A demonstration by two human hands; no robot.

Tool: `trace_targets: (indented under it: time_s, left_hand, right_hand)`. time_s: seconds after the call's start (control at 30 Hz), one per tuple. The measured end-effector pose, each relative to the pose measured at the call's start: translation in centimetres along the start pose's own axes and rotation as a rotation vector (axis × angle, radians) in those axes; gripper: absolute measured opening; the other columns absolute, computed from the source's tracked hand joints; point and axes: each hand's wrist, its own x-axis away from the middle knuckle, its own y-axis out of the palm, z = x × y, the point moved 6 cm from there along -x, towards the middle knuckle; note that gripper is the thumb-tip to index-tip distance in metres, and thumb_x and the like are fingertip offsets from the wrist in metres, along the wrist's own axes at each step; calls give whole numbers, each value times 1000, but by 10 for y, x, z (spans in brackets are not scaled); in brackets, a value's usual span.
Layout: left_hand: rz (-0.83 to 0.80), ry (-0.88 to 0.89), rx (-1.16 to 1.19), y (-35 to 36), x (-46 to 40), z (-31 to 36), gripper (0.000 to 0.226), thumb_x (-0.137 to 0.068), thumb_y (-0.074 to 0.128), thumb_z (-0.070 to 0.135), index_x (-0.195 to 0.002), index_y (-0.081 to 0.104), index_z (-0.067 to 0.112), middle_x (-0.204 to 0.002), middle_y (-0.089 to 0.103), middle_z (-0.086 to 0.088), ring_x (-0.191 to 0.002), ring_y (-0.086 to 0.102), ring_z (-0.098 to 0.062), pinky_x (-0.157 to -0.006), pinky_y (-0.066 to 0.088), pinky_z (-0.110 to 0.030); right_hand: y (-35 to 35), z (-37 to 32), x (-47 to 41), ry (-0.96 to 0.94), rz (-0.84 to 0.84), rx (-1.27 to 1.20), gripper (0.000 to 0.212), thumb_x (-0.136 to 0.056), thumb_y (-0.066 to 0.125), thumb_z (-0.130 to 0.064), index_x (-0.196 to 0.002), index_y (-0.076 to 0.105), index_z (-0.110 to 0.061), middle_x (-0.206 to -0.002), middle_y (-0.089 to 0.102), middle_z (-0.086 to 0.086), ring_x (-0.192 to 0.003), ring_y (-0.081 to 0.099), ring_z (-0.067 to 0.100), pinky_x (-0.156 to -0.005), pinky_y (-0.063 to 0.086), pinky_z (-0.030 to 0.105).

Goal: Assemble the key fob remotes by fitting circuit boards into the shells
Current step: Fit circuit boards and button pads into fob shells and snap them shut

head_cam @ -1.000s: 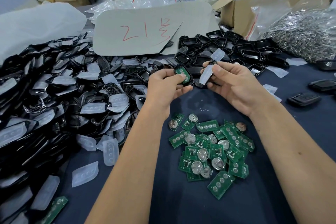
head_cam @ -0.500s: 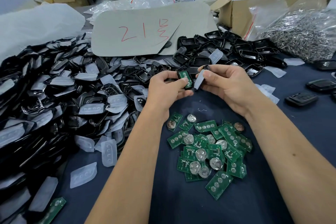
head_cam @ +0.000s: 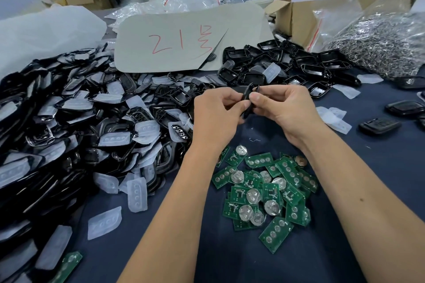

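A: Status on the fob shell (head_cam: 248,101)?

B: It is being held edge-on above the dark blue table (head_cam: 379,179), at frame centre. It is being pinched between the left hand (head_cam: 216,117) and the right hand (head_cam: 285,110), thumbs and forefingers curled onto its rim from both sides. Whether 2 halves are being pressed together cannot be told; the board inside is hidden.

A: Handling?

B: Judged light, rigid, thin-walled plastic. The gloss finish is likely slippery, so the long edges are being favoured over the faces. Snap tabs are probably fragile; even pressure around the rim is advised, no twisting.

A: Next stock?

B: The green circuit boards (head_cam: 264,193) are piled at 6 o'clock from the hands, coin cells fitted on several. Those should be taken by the edges, not by the cell. Empty shells (head_cam: 287,62) are heaped at 12 to 1 o'clock, the mixed black parts and clear pads (head_cam: 76,122) at 9 o'clock. Finished fobs (head_cam: 379,125) are lying at 3 o'clock.
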Motion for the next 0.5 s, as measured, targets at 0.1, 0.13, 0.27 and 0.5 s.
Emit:
trace_targets:
  time_s: [0.1,0.13,0.27,0.5]
  left_hand:
    - [-12,43,-59,1,0,2,9,-92,75,7,-92,80,14,-79,76,3,-67,75,-10,-59,59,-19]
    - [-16,67,-89,1,0,4,8,-92,74,7,-94,80,13,-81,76,4,-68,75,-9,-61,60,-23]
    - [-38,137,-191,0,0,8,7,-83,83,17,-90,81,19,-75,73,14,-70,69,3,-72,60,-22]
    - [-56,100,-245,-4,0,3,20,-75,88,15,-76,74,29,-63,68,17,-64,67,0,-65,57,-21]
  right_hand:
    - [-1,1,-1,0,31,11,23,-80,86,-12,-100,78,-2,-94,80,14,-85,75,19,-73,61,26]
    - [-1,2,-1,-3,37,16,24,-80,86,-13,-100,79,-2,-93,80,13,-84,75,18,-72,61,25]
    - [2,-1,0,-30,48,35,37,-67,90,-31,-92,80,-6,-88,80,13,-80,76,23,-71,63,29]
    - [0,-1,-1,-82,75,331,40,-71,92,-47,-84,77,-12,-73,78,6,-64,76,24,-62,62,35]
